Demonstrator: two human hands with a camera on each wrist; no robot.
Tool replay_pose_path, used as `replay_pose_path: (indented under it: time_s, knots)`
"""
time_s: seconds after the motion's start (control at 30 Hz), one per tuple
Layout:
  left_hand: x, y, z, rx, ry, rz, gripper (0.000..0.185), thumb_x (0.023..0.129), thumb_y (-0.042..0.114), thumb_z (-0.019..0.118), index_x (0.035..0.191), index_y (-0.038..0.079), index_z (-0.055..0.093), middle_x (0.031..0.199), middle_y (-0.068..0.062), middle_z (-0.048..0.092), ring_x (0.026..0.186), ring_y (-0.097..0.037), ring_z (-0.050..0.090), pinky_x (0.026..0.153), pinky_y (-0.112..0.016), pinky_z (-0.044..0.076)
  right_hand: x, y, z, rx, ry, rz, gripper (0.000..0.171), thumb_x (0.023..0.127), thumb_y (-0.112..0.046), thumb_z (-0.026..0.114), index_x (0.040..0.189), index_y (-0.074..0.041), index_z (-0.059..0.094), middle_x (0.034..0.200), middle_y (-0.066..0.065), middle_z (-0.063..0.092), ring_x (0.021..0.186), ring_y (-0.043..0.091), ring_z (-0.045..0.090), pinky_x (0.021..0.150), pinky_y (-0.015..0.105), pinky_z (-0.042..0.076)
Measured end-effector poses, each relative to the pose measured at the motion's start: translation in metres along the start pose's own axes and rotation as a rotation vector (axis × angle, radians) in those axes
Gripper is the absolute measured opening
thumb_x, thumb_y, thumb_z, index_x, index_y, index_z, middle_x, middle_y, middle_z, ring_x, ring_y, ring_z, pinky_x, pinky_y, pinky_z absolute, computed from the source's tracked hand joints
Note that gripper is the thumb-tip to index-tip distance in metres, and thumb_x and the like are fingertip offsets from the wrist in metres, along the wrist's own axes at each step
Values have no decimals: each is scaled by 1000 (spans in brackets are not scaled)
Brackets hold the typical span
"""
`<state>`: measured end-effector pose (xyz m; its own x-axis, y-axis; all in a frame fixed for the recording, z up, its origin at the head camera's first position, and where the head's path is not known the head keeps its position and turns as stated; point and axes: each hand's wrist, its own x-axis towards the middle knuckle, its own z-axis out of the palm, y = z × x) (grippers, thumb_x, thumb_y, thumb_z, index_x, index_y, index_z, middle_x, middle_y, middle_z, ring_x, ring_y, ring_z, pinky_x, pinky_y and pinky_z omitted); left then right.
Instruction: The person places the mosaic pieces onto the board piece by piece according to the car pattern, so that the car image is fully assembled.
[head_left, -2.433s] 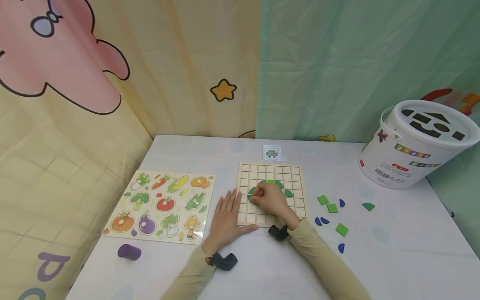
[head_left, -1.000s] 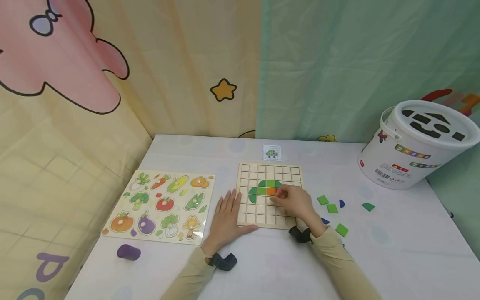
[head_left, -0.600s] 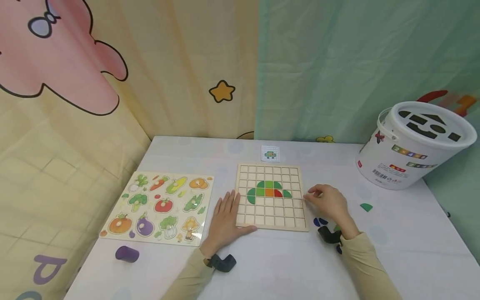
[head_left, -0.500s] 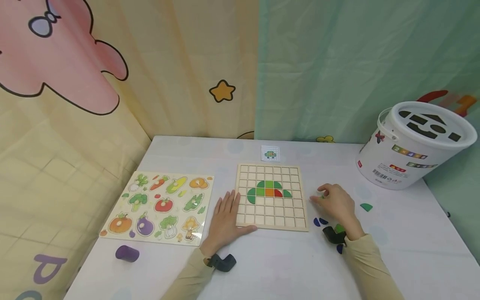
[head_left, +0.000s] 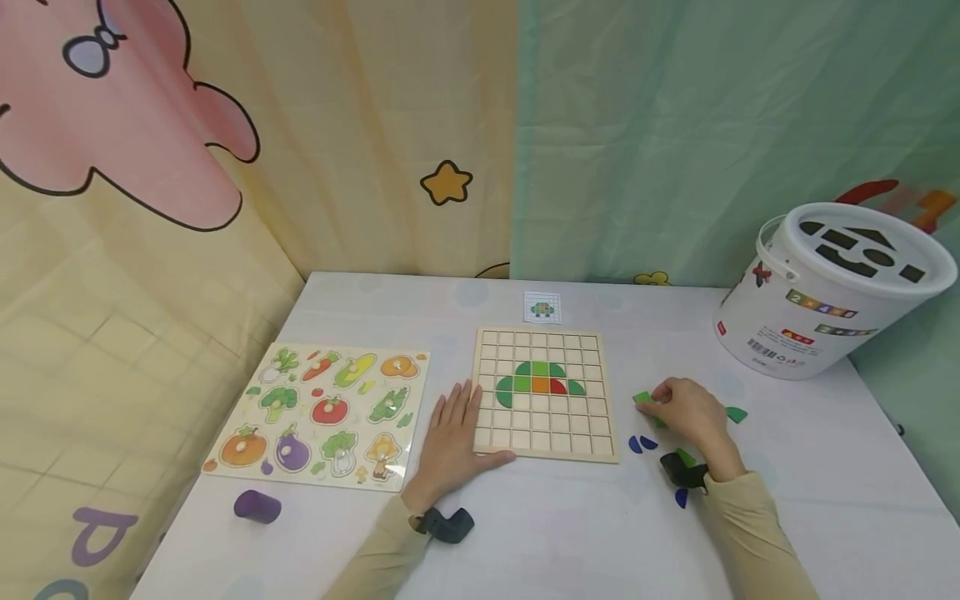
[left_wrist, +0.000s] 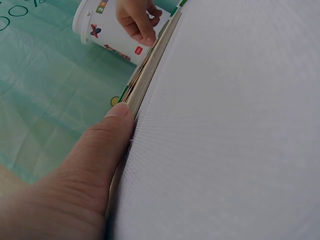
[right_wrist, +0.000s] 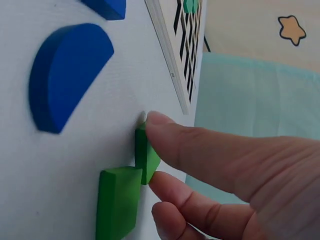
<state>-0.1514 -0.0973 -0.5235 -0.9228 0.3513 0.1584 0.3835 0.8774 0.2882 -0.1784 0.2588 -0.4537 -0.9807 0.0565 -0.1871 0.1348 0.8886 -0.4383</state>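
My left hand [head_left: 448, 437] lies with straight fingers along the near-left corner of the wooden grid board [head_left: 540, 433], its thumb at the near edge. On the board sit green quarter-circle and square tiles, an orange square tile [head_left: 540, 385] and a red quarter-circle tile [head_left: 557, 387]. To the board's right, my right hand [head_left: 690, 415] pinches a green square tile [right_wrist: 142, 150] between thumb and fingers. Beside it lies another green square tile [right_wrist: 119, 200]. Blue half-round tiles [right_wrist: 70, 75] lie close by, and a third green square tile [head_left: 686, 457] is partly hidden under the wrist.
A vegetable puzzle board [head_left: 315, 412] lies on the left, with a purple cylinder [head_left: 257, 506] in front. The small pattern card [head_left: 542, 307] is behind the grid board. A white bucket [head_left: 817, 317] stands at back right, and a green quarter-circle tile [head_left: 737, 414] lies beyond my right hand.
My right hand has left the grid board, where orange and red tiles now show, and moved right to the loose green squares. My left hand has stayed at the board.
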Motion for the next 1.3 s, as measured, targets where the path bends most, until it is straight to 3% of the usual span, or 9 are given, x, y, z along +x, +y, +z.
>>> replay_pose_path:
  time_s: [0.7,1.1,1.3]
  knots:
    - [1,1,-1,-21,-9,-5,112,74,81,49,151,4,20,156,-14,14,143,-26,5,114,-40,-1,9,-11,6,111,12,-53,26,79,-18,75,90,0,59,80,9,60,69,23,53,56,32,42]
    - [0,0,1,-10,-11,-7,113,74,83,45,151,5,19,157,-13,13,143,-25,4,114,-39,-2,10,-45,18,157,192,-240,20,86,-14,68,97,2,65,77,5,59,56,16,46,47,28,35]
    - [0,0,0,-12,-10,-8,112,74,81,48,151,5,19,156,-13,14,143,-25,4,114,-38,-2,14,-74,36,231,142,-367,12,82,-13,75,84,-6,65,73,-1,60,58,15,46,51,30,37]
